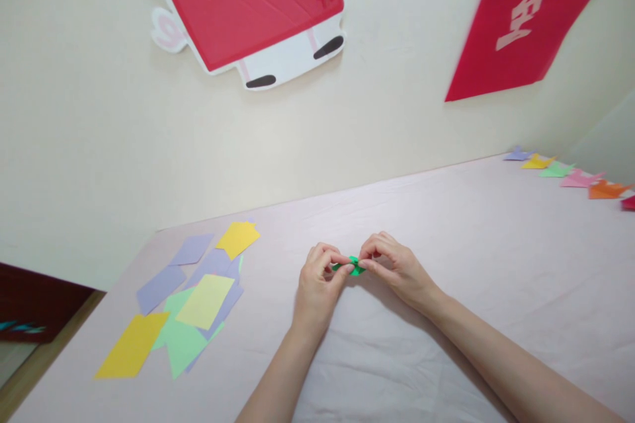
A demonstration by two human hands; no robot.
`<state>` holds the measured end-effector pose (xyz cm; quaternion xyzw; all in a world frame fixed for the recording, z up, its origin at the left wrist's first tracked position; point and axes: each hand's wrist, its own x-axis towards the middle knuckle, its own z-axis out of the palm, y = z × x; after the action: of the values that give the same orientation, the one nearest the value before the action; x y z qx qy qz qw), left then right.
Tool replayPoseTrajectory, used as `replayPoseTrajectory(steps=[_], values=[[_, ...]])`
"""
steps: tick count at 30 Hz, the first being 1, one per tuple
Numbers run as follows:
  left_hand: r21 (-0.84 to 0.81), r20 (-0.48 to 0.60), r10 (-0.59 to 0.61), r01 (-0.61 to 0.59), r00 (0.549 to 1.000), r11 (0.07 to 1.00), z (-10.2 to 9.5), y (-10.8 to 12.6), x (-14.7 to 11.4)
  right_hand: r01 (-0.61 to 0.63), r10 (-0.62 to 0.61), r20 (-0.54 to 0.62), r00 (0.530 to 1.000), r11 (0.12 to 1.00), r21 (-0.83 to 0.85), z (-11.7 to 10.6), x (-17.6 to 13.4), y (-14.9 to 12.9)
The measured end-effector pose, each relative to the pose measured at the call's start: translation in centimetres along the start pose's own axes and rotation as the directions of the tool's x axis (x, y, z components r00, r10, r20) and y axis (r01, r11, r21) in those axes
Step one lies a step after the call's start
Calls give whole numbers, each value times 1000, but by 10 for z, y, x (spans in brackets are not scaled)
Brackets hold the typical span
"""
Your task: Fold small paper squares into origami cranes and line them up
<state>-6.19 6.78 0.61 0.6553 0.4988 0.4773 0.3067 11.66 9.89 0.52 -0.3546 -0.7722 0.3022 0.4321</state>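
Observation:
A small folded piece of green paper point(355, 265) is held between both hands, just above the pale cloth-covered table point(397, 357). My left hand point(320, 277) pinches its left side between thumb and fingers. On the other side, my right hand point(391, 268) pinches the right edge with thumb and fingertips. The fingers cover much of the paper, so its full shape is hidden.
Loose paper sheets, purple, green and yellow point(206, 302), lie overlapping on the left. Several folded paper figures point(556, 169) stand in a row at the far right. Behind the table rises a wall point(372, 125) with a red cartoon poster point(253, 0) and a red sheet point(526, 20).

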Motion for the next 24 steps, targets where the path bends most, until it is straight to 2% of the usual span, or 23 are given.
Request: replayPoseTrajectory(steps=[6,11,20,24], values=[[145,5,82,-82,997,986,-4,3,1,47,-47,9,999,998,-46,1,0,1],[192,11,119,-119,993,974,-2,4,-2,127,-124,35,992,988,-89,2,0,-2],[161,-13,42,-39,999,986,-3,2,-1,112,-113,-3,994,989,-97,1,0,2],[114,-58,-7,14,998,993,-7,-5,-1,54,-54,-2,999,993,-101,-4,1,7]])
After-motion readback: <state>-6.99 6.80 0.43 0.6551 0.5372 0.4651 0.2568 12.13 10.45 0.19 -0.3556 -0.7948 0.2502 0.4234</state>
